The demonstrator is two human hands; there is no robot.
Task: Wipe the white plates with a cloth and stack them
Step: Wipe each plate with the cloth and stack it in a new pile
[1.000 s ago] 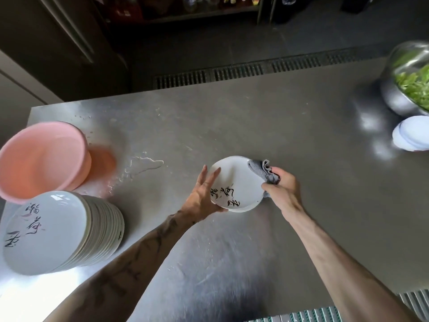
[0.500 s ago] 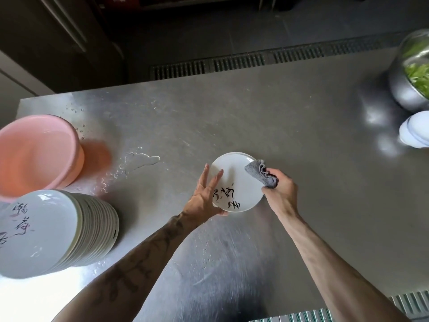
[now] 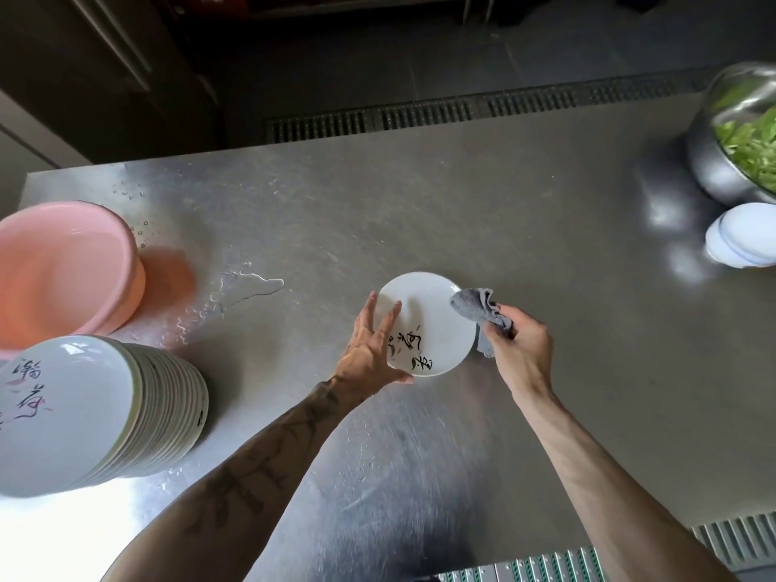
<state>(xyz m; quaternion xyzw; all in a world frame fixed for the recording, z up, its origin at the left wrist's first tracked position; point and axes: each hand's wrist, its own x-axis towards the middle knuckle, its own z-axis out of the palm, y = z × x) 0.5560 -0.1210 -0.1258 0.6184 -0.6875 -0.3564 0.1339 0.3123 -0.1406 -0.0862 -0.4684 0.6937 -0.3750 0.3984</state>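
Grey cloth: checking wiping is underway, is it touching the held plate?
Touching. Head view shows the grey cloth wrapped over the rim of the white plate.

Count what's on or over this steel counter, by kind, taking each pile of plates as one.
Plate piles: 2, tall pile, small pile
Held plate: 1
Grey cloth: 1
Pink basin: 1
Steel bowl: 1
Total: 6

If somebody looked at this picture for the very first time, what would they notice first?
Most likely the white plate in the middle, held over the steel table by the left hand while the right hand holds a grey cloth against its right edge. Next comes the tall stack of plates at the near left, with a pink basin just behind it.
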